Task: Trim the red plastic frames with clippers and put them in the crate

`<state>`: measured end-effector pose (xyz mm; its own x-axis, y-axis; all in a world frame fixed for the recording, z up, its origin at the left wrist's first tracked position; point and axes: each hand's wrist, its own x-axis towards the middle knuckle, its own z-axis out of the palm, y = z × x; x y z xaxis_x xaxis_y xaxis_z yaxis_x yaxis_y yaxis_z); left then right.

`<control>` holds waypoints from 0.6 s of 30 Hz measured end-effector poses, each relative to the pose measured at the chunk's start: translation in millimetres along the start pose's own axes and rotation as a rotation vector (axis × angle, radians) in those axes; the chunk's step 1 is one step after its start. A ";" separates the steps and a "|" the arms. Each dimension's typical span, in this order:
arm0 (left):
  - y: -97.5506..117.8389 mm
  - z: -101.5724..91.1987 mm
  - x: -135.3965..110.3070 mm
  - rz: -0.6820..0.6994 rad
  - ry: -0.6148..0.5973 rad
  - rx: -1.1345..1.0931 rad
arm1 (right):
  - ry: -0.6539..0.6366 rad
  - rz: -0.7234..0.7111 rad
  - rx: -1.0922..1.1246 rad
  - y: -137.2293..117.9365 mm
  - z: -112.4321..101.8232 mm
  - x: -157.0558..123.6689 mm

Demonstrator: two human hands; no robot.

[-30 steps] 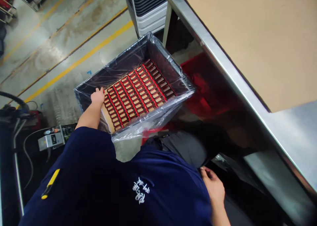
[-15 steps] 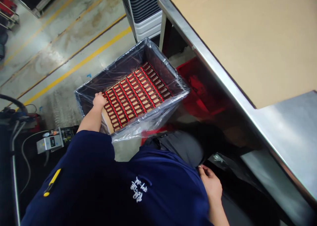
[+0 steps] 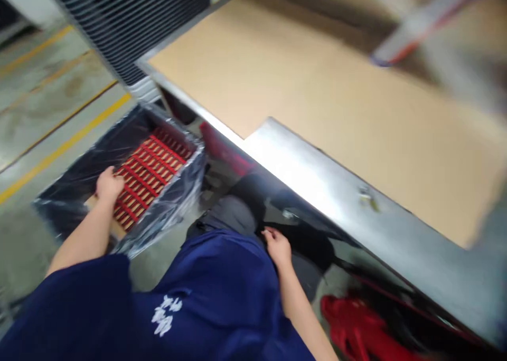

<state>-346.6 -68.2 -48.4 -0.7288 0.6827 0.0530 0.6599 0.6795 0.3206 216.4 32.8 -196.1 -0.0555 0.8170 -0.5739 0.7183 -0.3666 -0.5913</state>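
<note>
My left hand (image 3: 110,186) reaches into a dark bin (image 3: 85,158) lined with clear plastic. Its fingers are closed at the left edge of a sheet of small parts in red strips (image 3: 148,173), rows of dark-framed pieces with tan centres. Tan cardboard (image 3: 118,229) shows under and beside that edge, partly hidden by my forearm. My right hand (image 3: 278,246) rests low by my thigh, below the table edge, its thumb and fingers drawn together. Whether anything small is between them I cannot make out.
A metal table (image 3: 301,173) topped with a tan board (image 3: 317,97) runs along the right, with a small object (image 3: 368,197) on its bare metal. A louvred unit (image 3: 130,23) stands behind the bin. Red items (image 3: 356,324) lie under the table. Yellow lines (image 3: 63,147) mark the floor.
My view has swung right, so the bin now sits further left and more tabletop shows. More cardboard shows beside the sheet at my left hand. My right hand stays by my thigh.
</note>
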 end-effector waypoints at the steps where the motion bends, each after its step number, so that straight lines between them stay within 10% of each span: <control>1: 19.3 2.9 7.1 0.013 0.057 -0.009 | 0.025 -0.023 0.058 -2.0 1.0 -2.7; 7: 183.4 31.9 29.2 0.355 0.157 -0.238 | 0.275 -0.247 0.305 -29.5 -28.3 -27.2; 13: 374.7 71.5 -16.9 0.845 -0.067 -0.398 | 0.723 -0.418 0.433 -67.6 -146.0 -40.7; 18: 456.7 102.2 -60.0 0.997 -0.230 -0.336 | 0.924 -0.343 0.492 -75.0 -222.4 -9.7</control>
<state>17.2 228.6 -1.8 0.1848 0.9461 0.2659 0.8280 -0.2957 0.4764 317.3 151.4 -20.2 0.4882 0.8523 0.1876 0.3978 -0.0260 -0.9171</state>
